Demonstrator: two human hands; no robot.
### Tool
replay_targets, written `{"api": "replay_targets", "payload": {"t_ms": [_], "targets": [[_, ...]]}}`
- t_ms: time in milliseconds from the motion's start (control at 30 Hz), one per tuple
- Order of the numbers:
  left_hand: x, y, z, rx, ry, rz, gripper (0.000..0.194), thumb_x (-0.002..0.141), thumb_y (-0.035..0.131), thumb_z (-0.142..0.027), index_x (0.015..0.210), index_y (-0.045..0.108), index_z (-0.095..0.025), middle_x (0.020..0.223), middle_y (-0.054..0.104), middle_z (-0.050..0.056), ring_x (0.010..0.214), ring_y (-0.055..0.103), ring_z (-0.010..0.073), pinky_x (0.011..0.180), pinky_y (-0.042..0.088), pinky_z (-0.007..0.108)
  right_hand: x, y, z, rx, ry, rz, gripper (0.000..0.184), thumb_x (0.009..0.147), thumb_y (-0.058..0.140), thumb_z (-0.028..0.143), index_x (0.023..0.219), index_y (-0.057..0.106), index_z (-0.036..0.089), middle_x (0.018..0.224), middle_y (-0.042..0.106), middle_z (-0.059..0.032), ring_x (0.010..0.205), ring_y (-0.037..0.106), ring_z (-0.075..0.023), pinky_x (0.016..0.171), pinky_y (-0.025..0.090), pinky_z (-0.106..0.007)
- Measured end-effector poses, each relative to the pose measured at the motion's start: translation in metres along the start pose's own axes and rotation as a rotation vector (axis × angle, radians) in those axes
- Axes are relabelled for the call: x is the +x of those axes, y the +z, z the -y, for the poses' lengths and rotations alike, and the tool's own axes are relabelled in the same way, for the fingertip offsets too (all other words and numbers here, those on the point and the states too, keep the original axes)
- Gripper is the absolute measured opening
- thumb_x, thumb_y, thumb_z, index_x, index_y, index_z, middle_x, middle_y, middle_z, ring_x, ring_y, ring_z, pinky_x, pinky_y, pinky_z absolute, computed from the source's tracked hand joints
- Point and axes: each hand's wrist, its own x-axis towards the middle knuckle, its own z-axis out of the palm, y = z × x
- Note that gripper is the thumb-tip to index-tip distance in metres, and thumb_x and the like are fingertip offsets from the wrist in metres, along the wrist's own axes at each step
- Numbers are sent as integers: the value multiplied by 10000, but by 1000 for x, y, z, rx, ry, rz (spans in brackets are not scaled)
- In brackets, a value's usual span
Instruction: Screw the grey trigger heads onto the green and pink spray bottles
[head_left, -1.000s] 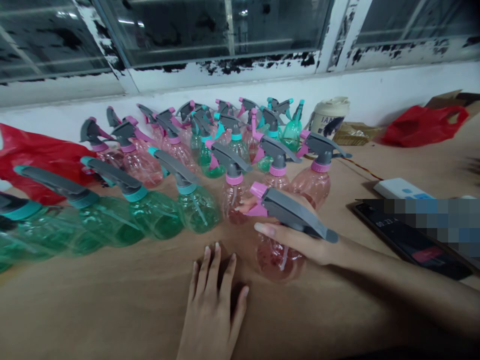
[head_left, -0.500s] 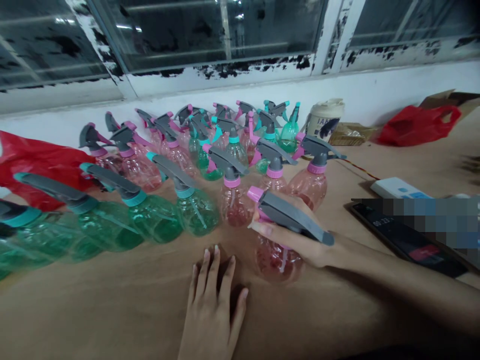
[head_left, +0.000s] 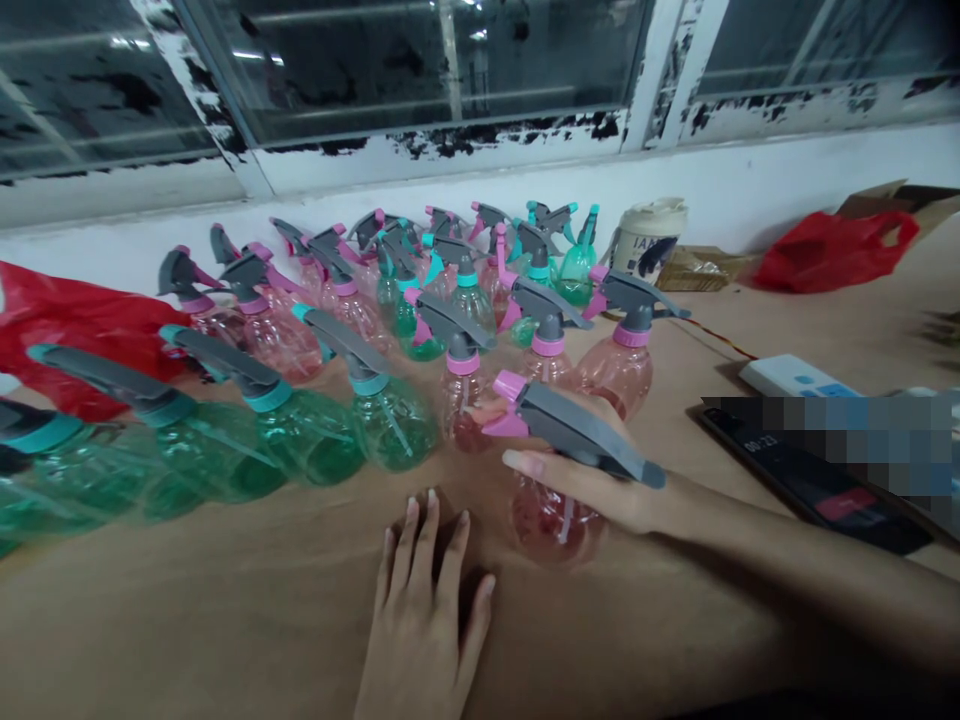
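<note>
My right hand (head_left: 600,490) is wrapped around the neck of a pink spray bottle (head_left: 559,525) with a grey and pink head. The thumb lies along the near side, and a fingertip shows beyond the pink trigger. This bottle stands upright on the table. My left hand (head_left: 424,610) rests flat on the tabletop, fingers apart, holding nothing, to the left of that bottle. Just behind stands another pink spray bottle (head_left: 469,415). A green spray bottle (head_left: 394,430) ends a row of green ones on the left.
Several more pink and green bottles crowd toward the wall. A red plastic bag (head_left: 82,340) lies at left, another red bag (head_left: 836,250) at far right. A phone (head_left: 810,470) and a white device (head_left: 799,378) lie right of my forearm. A white tub (head_left: 649,240) stands behind.
The trigger of the held bottle has swung outward, and my right fingers have loosened from it, with a fingertip now showing past it. My left hand has stayed still.
</note>
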Motion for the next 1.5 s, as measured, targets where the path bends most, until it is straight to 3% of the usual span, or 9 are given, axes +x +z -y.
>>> {"api": "replay_targets", "payload": {"t_ms": [467, 733, 933, 1100, 1367, 1500], "targets": [[2, -3, 0, 13, 12, 8, 414, 952, 402, -256, 1314, 482, -72, 1441, 414, 230, 1342, 360, 371, 966, 445, 575, 0, 0, 0, 59, 24, 28, 186, 814, 665, 253, 997, 650, 228, 963, 686, -9, 864, 651, -152, 779, 515, -291], [0, -4, 0, -8, -7, 16, 431, 951, 412, -269, 1343, 464, -97, 1464, 398, 195, 1362, 331, 352, 986, 434, 561, 0, -1, -2, 38, 52, 60, 241, 821, 660, 270, 1059, 646, 236, 1020, 678, -21, 925, 640, -171, 845, 502, -308], [1, -4, -1, -34, -16, 32, 427, 940, 430, -259, 1336, 476, -107, 1470, 396, 180, 1363, 331, 345, 1006, 418, 551, -1, -1, -6, -8, -9, 34, 271, 827, 659, 249, 1095, 623, 256, 953, 668, 14, 846, 630, -145, 769, 514, -275], [1, -4, -1, -34, -30, 30, 436, 940, 433, -276, 1345, 470, -119, 1471, 401, 165, 1368, 324, 335, 1018, 410, 542, 0, -1, -7, -23, 22, 49, 128, 827, 651, 253, 951, 617, 242, 877, 652, 13, 795, 628, -152, 741, 522, -297], [1, -4, -1, -32, -12, 33, 433, 947, 422, -258, 1350, 465, -102, 1475, 387, 183, 1364, 325, 354, 998, 423, 558, 1, 0, 0, 101, 65, 58, 102, 842, 629, 242, 942, 614, 231, 961, 661, -7, 891, 645, -154, 809, 528, -311], [0, -3, -1, -64, -30, 19, 432, 955, 419, -282, 1353, 461, -118, 1476, 388, 175, 1373, 311, 343, 1026, 389, 562, -1, 0, -1, 69, 96, 57, 98, 846, 633, 303, 883, 613, 215, 809, 633, 12, 735, 642, -134, 679, 529, -277]]}}
